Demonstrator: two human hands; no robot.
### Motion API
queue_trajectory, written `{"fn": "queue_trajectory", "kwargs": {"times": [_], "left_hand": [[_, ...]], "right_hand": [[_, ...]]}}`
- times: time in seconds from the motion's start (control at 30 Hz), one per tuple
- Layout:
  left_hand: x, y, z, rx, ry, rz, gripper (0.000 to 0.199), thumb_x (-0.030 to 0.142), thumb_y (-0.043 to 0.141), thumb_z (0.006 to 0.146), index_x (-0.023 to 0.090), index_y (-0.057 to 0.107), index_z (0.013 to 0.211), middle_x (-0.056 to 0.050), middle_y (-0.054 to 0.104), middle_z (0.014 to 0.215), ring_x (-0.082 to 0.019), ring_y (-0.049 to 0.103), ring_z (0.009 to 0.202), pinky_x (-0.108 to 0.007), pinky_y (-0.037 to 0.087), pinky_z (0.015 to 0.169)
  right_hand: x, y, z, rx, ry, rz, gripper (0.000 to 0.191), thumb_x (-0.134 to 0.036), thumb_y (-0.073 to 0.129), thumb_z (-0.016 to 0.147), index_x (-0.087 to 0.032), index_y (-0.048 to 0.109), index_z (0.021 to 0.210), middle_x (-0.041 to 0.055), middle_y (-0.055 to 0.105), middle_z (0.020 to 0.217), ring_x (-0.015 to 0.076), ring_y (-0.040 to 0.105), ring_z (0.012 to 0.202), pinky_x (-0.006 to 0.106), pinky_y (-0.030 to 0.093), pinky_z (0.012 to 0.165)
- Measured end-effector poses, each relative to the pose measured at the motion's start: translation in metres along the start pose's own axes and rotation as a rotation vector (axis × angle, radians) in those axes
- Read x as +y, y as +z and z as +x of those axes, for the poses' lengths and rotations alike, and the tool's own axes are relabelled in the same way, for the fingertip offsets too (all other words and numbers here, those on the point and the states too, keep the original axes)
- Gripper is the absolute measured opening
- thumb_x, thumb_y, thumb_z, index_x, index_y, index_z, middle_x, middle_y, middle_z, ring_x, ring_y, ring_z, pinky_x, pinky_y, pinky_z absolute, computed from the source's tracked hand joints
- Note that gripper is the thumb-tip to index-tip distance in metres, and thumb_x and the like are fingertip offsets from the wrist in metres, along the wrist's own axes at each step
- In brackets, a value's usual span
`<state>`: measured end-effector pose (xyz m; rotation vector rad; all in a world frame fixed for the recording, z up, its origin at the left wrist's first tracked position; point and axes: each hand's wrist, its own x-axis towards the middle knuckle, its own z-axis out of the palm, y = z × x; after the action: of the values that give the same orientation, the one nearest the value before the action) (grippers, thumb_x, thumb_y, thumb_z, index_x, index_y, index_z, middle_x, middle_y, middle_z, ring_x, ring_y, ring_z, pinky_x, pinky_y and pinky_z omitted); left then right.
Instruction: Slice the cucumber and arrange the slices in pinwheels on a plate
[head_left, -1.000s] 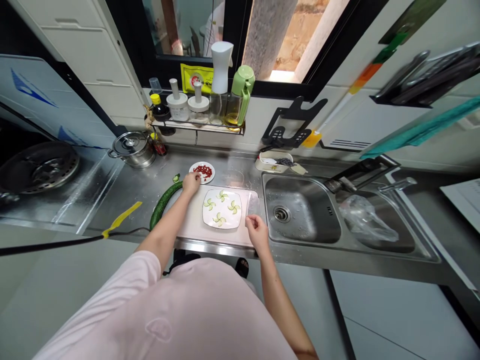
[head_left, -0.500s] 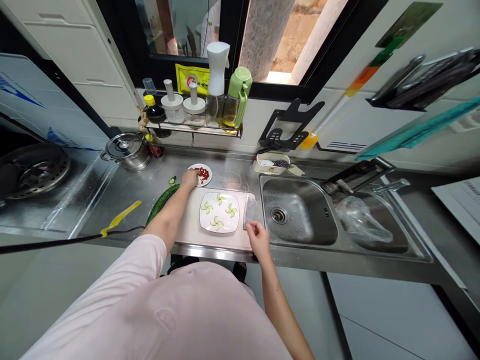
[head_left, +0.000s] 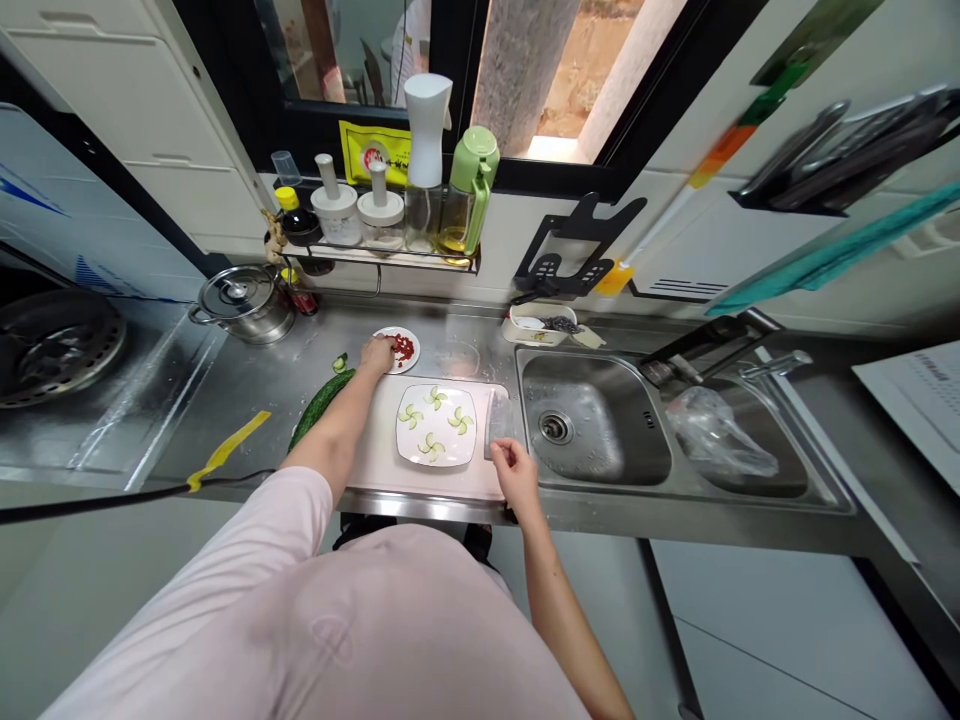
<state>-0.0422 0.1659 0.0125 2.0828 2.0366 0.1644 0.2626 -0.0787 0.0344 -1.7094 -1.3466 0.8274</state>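
Observation:
My left hand [head_left: 377, 353] reaches over the left side of a small white plate [head_left: 407, 366] of chopped red bits [head_left: 403, 349]. Its fingers are drawn together at the bits; whatever is between them is hidden. At the cutting board's right edge, my right hand [head_left: 516, 474] has thumb and fingertips pinched beside the lower end of a cleaver blade [head_left: 499, 418]; I cannot make out anything in that pinch. Between the hands, a white square plate [head_left: 433, 456] rests on the pale cutting board [head_left: 375, 465], bearing several pinwheels of thin green-edged slices [head_left: 460, 420].
A cucumber [head_left: 321, 408] and a cut end piece [head_left: 340, 363] lie left of the board, partly behind my left forearm. A lidded pot [head_left: 244, 305] stands back left. The double sink [head_left: 600, 420] is to the right, below a seasoning shelf [head_left: 390, 252] and utensil holder.
The view has shifted slightly. My left hand stays at the red bits with only a small change in the fingers. My right hand keeps its place beside the cleaver blade.

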Motion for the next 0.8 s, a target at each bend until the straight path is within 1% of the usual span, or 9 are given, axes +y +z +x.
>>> {"fn": "queue_trajectory", "kwargs": {"times": [0.1,0.2,0.3,0.4,0.57,0.8], "left_hand": [[0.001,0.001,-0.001,0.009,-0.028,0.038,0.033,0.024,0.046,0.085,0.019,0.064,0.113,-0.014,0.06,0.112,-0.026,0.054,0.107,-0.035,0.041,0.091],[-0.001,0.003,-0.001,0.008,-0.023,0.035,0.035,0.022,0.048,0.084,0.021,0.062,0.116,-0.013,0.06,0.112,-0.025,0.055,0.105,-0.034,0.042,0.088],[-0.005,0.004,-0.002,-0.008,0.007,0.02,0.03,0.022,0.046,0.085,0.023,0.065,0.108,-0.011,0.06,0.112,-0.023,0.055,0.103,-0.033,0.042,0.087],[-0.008,0.003,-0.003,-0.012,0.002,0.026,0.027,0.025,0.044,0.087,0.022,0.067,0.101,-0.011,0.06,0.11,-0.023,0.055,0.102,-0.033,0.042,0.086],[-0.006,0.001,-0.006,-0.016,-0.012,0.046,0.031,0.029,0.042,0.089,0.021,0.066,0.107,-0.013,0.059,0.11,-0.024,0.055,0.101,-0.034,0.043,0.084],[-0.004,-0.002,-0.01,-0.001,-0.012,0.024,0.034,0.03,0.038,0.091,0.021,0.063,0.112,-0.013,0.058,0.113,-0.024,0.053,0.105,-0.033,0.042,0.087]], "right_hand": [[0.001,0.0,0.0,0.006,-0.003,0.012,0.03,-0.045,0.053,0.083,-0.017,0.063,0.086,0.0019,0.062,0.069,0.0151,0.052,0.062,0.026,0.041,0.061],[0.003,0.0,0.0,0.007,0.001,0.013,0.03,-0.045,0.053,0.083,-0.017,0.063,0.086,0.0019,0.062,0.068,0.0151,0.052,0.061,0.026,0.041,0.06],[0.004,0.001,0.001,0.001,0.002,0.004,0.03,-0.045,0.053,0.083,-0.017,0.063,0.086,0.002,0.062,0.069,0.0153,0.052,0.061,0.026,0.041,0.06],[0.004,0.002,0.002,-0.003,0.001,-0.008,0.029,-0.045,0.053,0.083,-0.018,0.063,0.086,0.0014,0.061,0.069,0.015,0.052,0.061,0.026,0.04,0.059],[0.002,0.003,0.003,-0.012,-0.006,-0.011,0.029,-0.045,0.052,0.083,-0.018,0.062,0.085,0.0007,0.06,0.067,0.0145,0.051,0.06,0.025,0.04,0.059],[0.003,0.005,0.002,-0.016,-0.006,-0.012,0.03,-0.046,0.051,0.083,-0.018,0.062,0.084,0.0001,0.058,0.066,0.0143,0.05,0.06,0.025,0.039,0.059]]}}
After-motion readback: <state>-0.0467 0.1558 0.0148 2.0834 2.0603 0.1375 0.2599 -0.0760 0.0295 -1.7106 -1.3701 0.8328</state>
